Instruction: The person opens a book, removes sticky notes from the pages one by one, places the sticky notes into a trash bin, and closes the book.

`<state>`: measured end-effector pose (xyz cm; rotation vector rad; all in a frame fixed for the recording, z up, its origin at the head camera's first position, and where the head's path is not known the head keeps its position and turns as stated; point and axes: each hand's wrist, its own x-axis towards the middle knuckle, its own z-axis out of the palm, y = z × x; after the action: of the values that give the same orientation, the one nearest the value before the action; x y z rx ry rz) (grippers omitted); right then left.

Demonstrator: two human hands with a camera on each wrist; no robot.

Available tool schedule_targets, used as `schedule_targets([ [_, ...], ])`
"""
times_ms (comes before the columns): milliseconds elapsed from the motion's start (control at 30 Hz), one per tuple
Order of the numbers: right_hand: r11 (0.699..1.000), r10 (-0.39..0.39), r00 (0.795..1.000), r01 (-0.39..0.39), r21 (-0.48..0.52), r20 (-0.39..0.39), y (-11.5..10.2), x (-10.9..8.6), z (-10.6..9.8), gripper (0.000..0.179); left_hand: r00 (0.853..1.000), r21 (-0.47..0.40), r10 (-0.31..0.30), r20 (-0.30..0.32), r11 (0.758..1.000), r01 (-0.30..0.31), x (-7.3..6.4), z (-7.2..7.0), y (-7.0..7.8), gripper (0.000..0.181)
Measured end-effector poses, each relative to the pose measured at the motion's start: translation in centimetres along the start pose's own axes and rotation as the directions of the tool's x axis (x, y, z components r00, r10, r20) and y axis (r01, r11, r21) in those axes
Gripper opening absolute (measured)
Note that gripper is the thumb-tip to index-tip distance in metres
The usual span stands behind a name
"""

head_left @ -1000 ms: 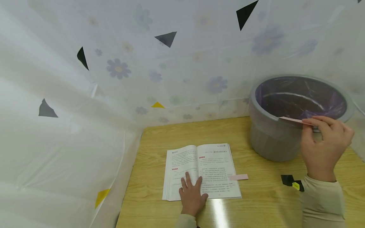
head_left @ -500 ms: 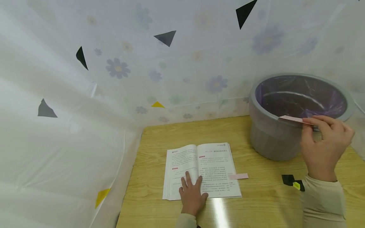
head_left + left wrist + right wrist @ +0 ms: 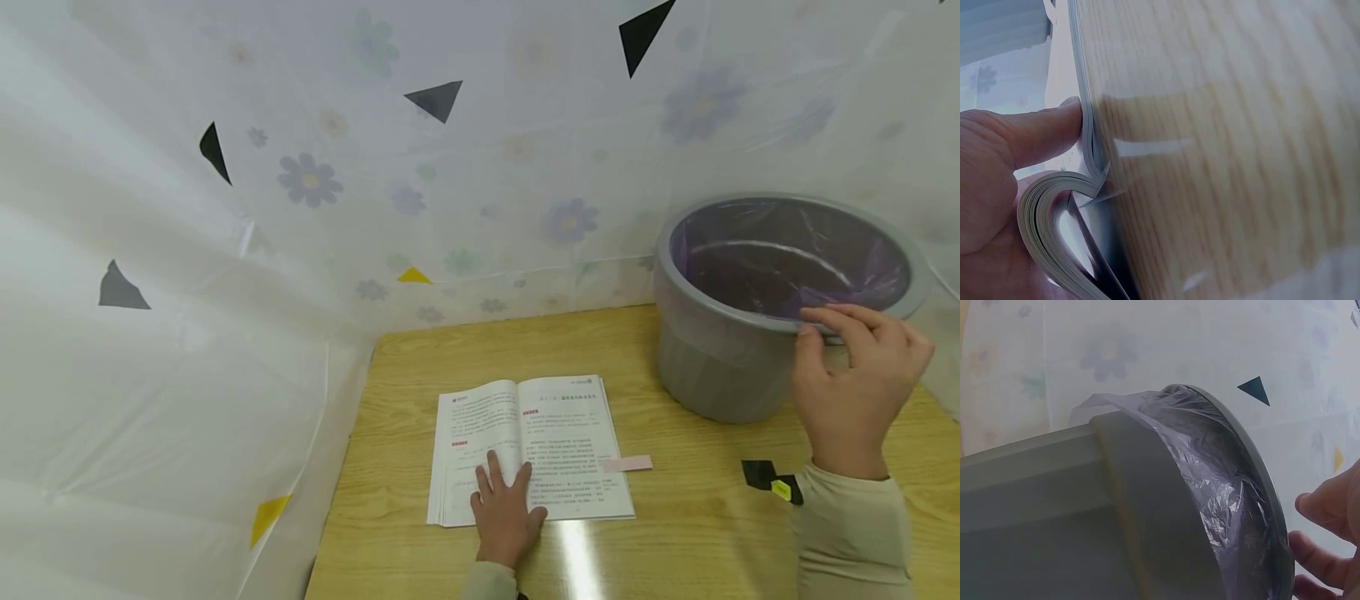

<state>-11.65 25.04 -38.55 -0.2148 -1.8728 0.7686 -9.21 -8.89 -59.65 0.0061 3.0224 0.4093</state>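
Note:
An open book (image 3: 570, 433) with printed pages lies on the wooden table. My left hand (image 3: 504, 515) rests on its lower middle with fingers spread over the pages. In the left wrist view the thumb lies on the right page, and the bent page stack (image 3: 1038, 209) shows edge-on. A pink paper strip (image 3: 628, 463) sticks out from the book's right side. My right hand (image 3: 858, 375) is at the near rim of a grey bin (image 3: 720, 375), thumb and fingertips apart with nothing between them. A purple plastic bag (image 3: 1210, 481) lines the bin.
A black patch with a small yellow tag (image 3: 782, 490) lies beside the right sleeve. Behind the table hangs a pale flowered curtain (image 3: 495, 167) with black, grey and yellow triangles on it. The wooden table's (image 3: 427, 354) left edge meets a white sheet (image 3: 187, 417).
The pink strip that my right hand pinched over the bin's rim has left the fingers and is out of sight. Thumb and finger have parted slightly. The left hand and book stay put.

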Motion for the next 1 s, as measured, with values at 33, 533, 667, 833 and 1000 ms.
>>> schedule_targets([
  [33,1.000,-0.002,1.000,0.002,0.005,-0.009,-0.1,0.0,0.0,0.030,1.000,0.000,0.000,0.000,1.000,0.000,0.0,0.0,0.0,0.069],
  [533,0.980,0.012,0.940,0.057,0.190,-0.341,-2.1,-1.2,1.0,0.027,1.000,-0.009,0.001,0.001,1.000,-0.001,-0.2,-0.6,0.2,0.068],
  [667,0.962,0.029,0.926,0.077,0.263,-0.377,-3.0,-1.6,1.2,0.025,1.000,-0.003,0.005,-0.002,1.000,-0.005,-0.2,-0.6,0.2,0.068],
  [833,0.921,0.009,0.922,0.142,0.362,-0.386,-3.7,-2.2,1.5,0.021,1.000,-0.004,0.003,-0.001,1.000,-0.003,-0.3,-0.5,0.1,0.069],
  [1000,0.882,-0.017,0.929,0.187,0.432,-0.369,-3.8,-2.8,1.8,0.018,1.000,0.001,0.002,-0.001,1.000,-0.002,-0.3,-0.5,0.1,0.069],
])
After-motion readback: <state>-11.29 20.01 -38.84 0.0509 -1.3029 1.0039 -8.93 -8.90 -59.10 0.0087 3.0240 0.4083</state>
